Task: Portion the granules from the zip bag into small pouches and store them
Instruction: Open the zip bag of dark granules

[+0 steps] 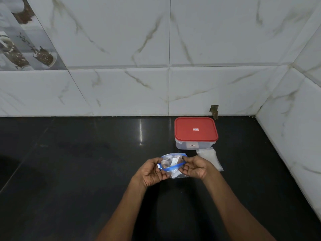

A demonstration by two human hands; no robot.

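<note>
Nearest, over the black polished countertop (86, 171), the left hand (152, 173) and right hand (193, 168) each pinch one end of the blue seal strip of a clear plastic zip bag (171, 165), its mouth gaping; brownish contents and a white slip show inside; at one o'clock from the right hand lies a small clear plastic pouch (209, 158) with whitish fill; farther, at twelve, a clear rectangular box with a red lid (196, 129) sits closed. I judge the work early — bag open, portioning and storing not yet done.
</note>
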